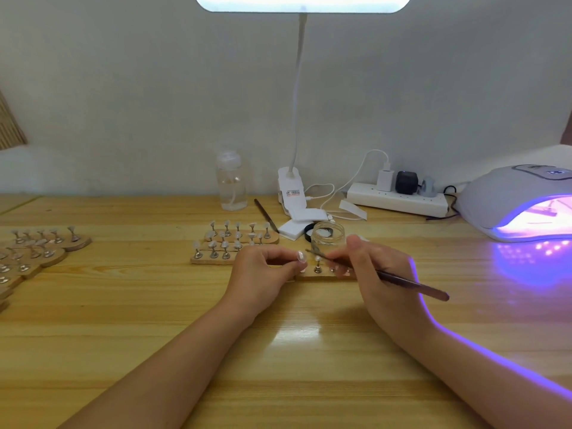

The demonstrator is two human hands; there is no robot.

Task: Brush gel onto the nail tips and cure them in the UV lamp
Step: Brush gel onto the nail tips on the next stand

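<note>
Behind hands (312,267), wooden strip (322,276) half hidden, pegs blurred

I saw an evenly bright scene. The main source was the desk lamp (303,1), high above and beyond both hands; its panel was blown out to white. The UV lamp (523,202), to the right of the right hand (380,274), glowed violet, threw a purple patch on the table (154,305) and rimmed the right forearm with purple. A pale glare streak lay on the wood between the forearms. Shadows were soft. The picture was slightly soft overall, and the table edge bowed at the margins.
</note>
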